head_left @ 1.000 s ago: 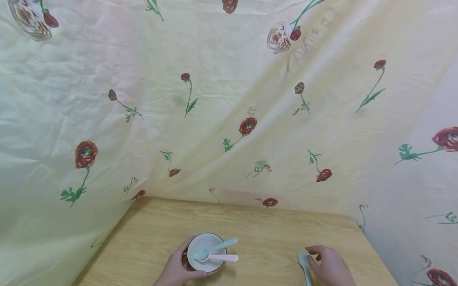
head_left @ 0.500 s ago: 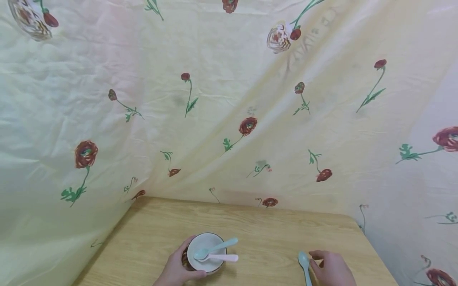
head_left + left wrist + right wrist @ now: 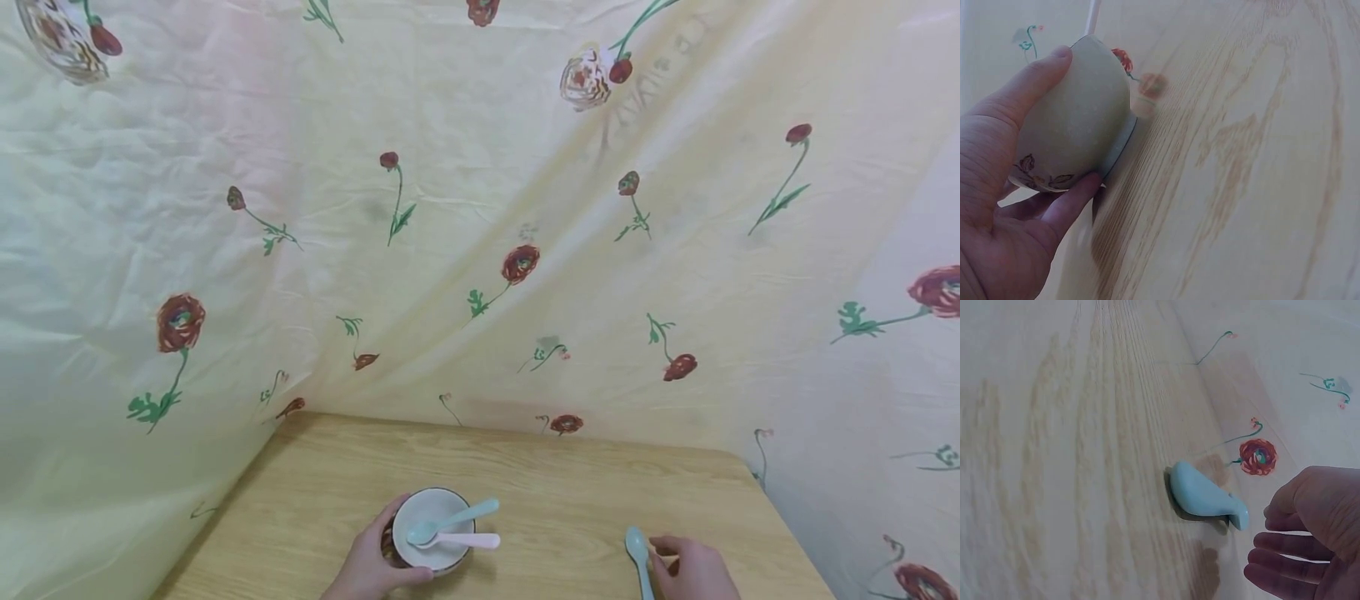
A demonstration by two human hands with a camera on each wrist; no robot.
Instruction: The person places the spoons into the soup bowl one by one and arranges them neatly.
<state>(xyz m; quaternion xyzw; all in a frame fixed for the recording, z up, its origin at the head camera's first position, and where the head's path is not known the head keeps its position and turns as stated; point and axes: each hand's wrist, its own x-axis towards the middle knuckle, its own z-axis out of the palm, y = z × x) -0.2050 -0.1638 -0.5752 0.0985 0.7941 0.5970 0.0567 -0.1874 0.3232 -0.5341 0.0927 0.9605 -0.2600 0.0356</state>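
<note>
My left hand (image 3: 370, 554) grips a white bowl (image 3: 420, 507) by its side, thumb and fingers spread around the wall. A dark rim and a brown leaf pattern mark the bowl (image 3: 1079, 119), as the left wrist view shows. Inside it lean a pale blue spoon (image 3: 468, 512) and a pale pink spoon (image 3: 472, 541), handles jutting out to the right. Another pale blue spoon (image 3: 637, 546) lies on the table at the right. Just right of that spoon (image 3: 1200, 494) is my right hand (image 3: 1310, 531), fingers loosely bent, holding nothing. A small gap separates them in the right wrist view.
The wooden table (image 3: 555, 492) carries the bowl and the loose spoon. Behind it and along both sides hangs a cream sheet (image 3: 450, 250) printed with red flowers, reaching down to the table's edges.
My right hand has drawn slightly toward the near side, staying beside the loose spoon. My left hand, the bowl and all the spoons keep their places.
</note>
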